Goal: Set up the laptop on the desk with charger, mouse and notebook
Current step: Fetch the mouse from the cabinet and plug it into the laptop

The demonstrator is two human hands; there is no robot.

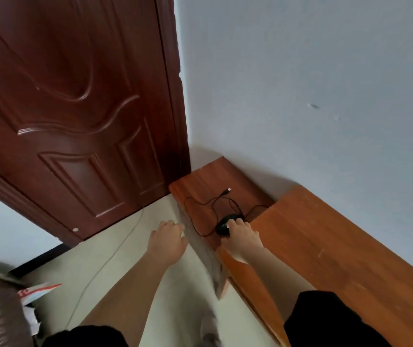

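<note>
black sleeves (pixel 325 319) fill the bottom of the view, and both bare forearms reach out from them toward the corner by the door (pixel 75 96). the right hand (pixel 240 234) lies over the black mouse (pixel 226 222), fingers curled across its back and thumb tucked at its side, clamped on it the way one takes a thing to carry it rather than to click it. the mouse sits on a low dark side table (pixel 200 181) that butts against the end of the desk (pixel 325 246). its cable (pixel 210 206) sprawls in loose loops behind it, and the usb plug (pixel 228 190) lies free near the wall (pixel 300 71), joined to nothing. that slack, i judge, is why the grip is on the body alone: the cord can simply trail along.

the left hand (pixel 169 236) hangs just beside the side table's outer edge, fingers loosely bent and holding nothing i can see. whether it touches the wood is too blurred to tell. it looks placed to steady the person or to gather the cable.

the lighter desk runs along the wall to the right, bare in the part that shows. laptop, charger and notebook are nowhere in view, so the setup seems barely begun, with moving the mouse across to the desk as the step in hand. a thin wire (pixel 115 249) crosses the pale floor (pixel 150 284) below.
</note>
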